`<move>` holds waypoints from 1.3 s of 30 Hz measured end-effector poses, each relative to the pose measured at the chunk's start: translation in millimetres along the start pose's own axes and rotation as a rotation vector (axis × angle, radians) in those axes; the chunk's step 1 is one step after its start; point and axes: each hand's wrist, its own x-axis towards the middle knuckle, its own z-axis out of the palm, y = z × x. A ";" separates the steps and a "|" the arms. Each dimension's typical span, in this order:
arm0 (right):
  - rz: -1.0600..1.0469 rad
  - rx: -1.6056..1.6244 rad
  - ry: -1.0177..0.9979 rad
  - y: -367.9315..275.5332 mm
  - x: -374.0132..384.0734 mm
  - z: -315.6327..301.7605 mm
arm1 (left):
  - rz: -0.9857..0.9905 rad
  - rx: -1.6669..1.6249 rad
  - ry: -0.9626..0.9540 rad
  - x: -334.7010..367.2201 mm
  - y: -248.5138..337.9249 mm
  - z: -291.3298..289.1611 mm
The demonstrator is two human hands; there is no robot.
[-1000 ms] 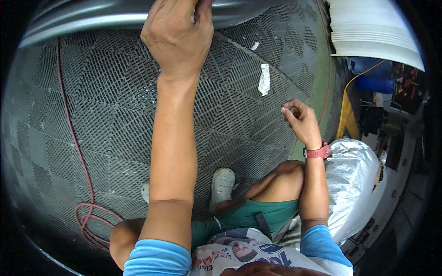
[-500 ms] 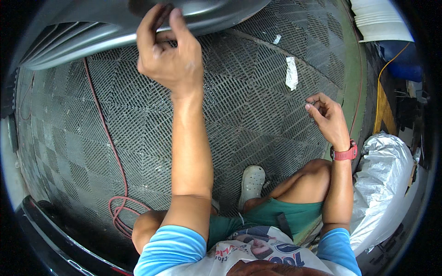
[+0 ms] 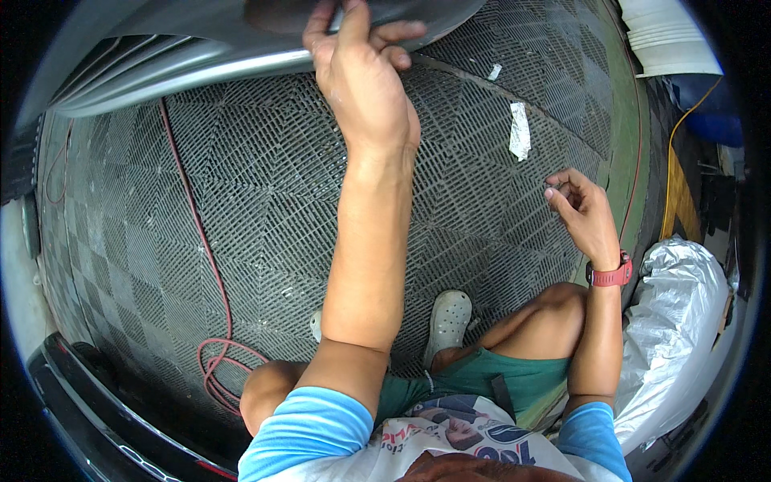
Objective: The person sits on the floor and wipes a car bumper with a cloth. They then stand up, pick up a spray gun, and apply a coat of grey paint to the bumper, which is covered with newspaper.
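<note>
My left hand [image 3: 368, 84] is raised at the lower edge of a dark grey car body panel [image 3: 201, 68]. Its thumb and a finger reach up close together to the panel, their tips partly cut off by the picture's top edge. Whatever lies between them is hidden; the other fingers stick out to the right. Lower down on the right, over the floor mat, hangs my right hand [image 3: 585, 207], with a red watch on its wrist. Its fingers are curled in, thumb close to the index finger; anything between them is too small to make out.
Dark grid tiles [image 3: 265, 201] cover the floor. Two whitish scraps [image 3: 520, 131] lie beyond my right hand. A red hose [image 3: 197, 217] runs and coils at left. Silver sheeting [image 3: 671, 337] bulges at right, near white stacked containers [image 3: 673, 44]. A black glossy part [image 3: 88, 418] stands lower left.
My left hand has moved right and slightly up along the panel, turning so that some fingers now point right. My right hand keeps its curl. The whole view has shifted slightly.
</note>
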 end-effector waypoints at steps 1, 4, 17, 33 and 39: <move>0.000 -0.010 -0.004 -0.6 -0.2 0.6 | -0.054 -0.046 0.017 -1.4 9.8 14.2; -0.014 -0.042 -0.008 -5.4 -1.9 -0.2 | -0.007 0.163 -0.047 -12.4 22.2 21.0; -0.851 -0.393 0.211 -126.3 51.3 54.3 | 1.286 1.784 -0.383 38.2 36.2 -44.2; -0.880 -0.085 0.495 -178.0 123.4 101.9 | 1.478 2.402 -1.052 59.1 94.4 -38.1; -0.806 -0.014 0.467 -181.2 128.1 104.8 | 1.539 2.411 -1.105 55.5 89.2 -23.5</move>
